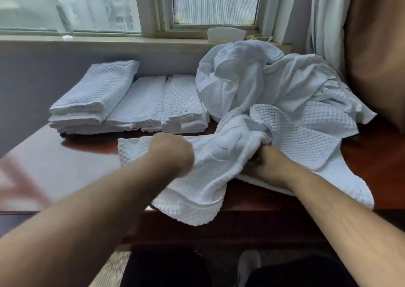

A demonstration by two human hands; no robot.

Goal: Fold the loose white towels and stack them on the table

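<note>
**A:** What is shown on the desk?

**B:** A heap of loose towels is seen piled at the far right corner, spilling toward the right edge. Three folded stacks are lined up along the far edge, left of the heap.

**A:** And the step in hand?

**B:** One waffle towel is being drawn out at the near edge. One end hangs over that edge and the other touches the heap. It is gripped by the left hand, fingers curled tight round the cloth. It is also held by the right hand, whose fingers are buried in a bunched fold and judged to be clenched on it.

**A:** What is called for next?

**B:** The towel is judged to need pulling free of the heap and laying flat before any fold can be made. Bare desk is left mainly at the near left, and the right side is crowded by the heap. A curtain is hung beside the heap, and a white holder is set on the windowsill behind it.
</note>
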